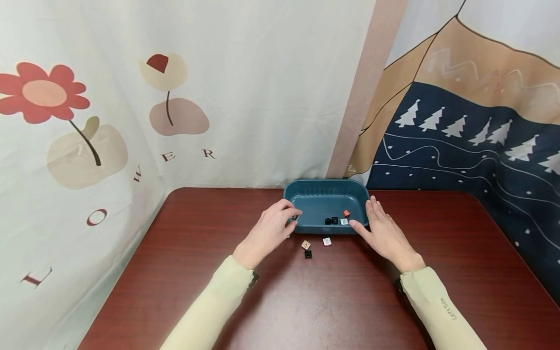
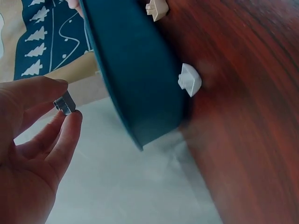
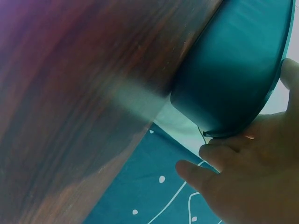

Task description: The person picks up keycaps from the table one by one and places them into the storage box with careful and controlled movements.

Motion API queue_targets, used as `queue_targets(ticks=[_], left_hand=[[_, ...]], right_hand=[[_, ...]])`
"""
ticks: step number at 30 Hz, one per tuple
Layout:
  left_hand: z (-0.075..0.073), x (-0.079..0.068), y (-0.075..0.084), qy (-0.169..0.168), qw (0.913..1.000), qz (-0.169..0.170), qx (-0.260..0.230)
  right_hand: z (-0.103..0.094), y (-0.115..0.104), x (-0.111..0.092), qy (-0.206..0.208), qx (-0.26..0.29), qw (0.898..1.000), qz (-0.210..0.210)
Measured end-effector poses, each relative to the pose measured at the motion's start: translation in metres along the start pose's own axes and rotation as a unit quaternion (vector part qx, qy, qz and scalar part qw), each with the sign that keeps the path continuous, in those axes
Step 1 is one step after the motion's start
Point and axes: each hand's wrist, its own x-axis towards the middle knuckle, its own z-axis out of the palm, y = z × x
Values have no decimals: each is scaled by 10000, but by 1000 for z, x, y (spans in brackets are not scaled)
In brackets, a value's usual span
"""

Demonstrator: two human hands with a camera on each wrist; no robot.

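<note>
Presently pinching a small dark grey keycap (image 2: pixel 67 103) between thumb and fingertips of the left hand (image 1: pixel 271 226), drawn together to about the piece's own width, and holding it at the eight-o'clock end of the blue tray (image 1: pixel 317 208). Resting the right hand (image 1: pixel 387 233) at four o'clock, fingers out straight along the tray's end, thumb at the near rim, gripping no keycap. Inside the tray, lying toward four o'clock, a white keycap (image 1: pixel 344 221), with an orange keycap (image 1: pixel 346 213) just behind; toward five and six, a black keycap (image 1: pixel 334 220) and another black piece (image 1: pixel 328 221). Outside, on the red-brown table (image 1: pixel 332 301), lying loose: a second white keycap (image 1: pixel 327 241) at six o'clock, a beige keycap (image 1: pixel 306 245) at seven, a square black cap (image 1: pixel 308 254) just beside it, and near eight, mostly hidden by the left hand in the head view, a third white keycap (image 2: pixel 190 80). Hanging beyond twelve o'clock, a pale cloth (image 1: pixel 271 107).
</note>
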Motion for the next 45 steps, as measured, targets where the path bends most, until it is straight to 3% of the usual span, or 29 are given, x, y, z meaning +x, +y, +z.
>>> queue_targets(ticks=[12,23,33,37,45], left_hand=[[21,26,-1,-133,9998,-128,112],[32,46,-8,-951,9925,-734,231],[38,49,-11,-1216,9875,-963,298],[36,44,-8,-1080,9883,-1046,252],[24,27,-2,-105,9955,-611,714]], right_hand=[[1,1,1,38,24,10000,-22],[1,2,0,58,0,10000,-40],[2,2,1,59,18,10000,-35],[3,1,1,43,19,10000,-27],[1,0,-1,37,15,10000,-27]])
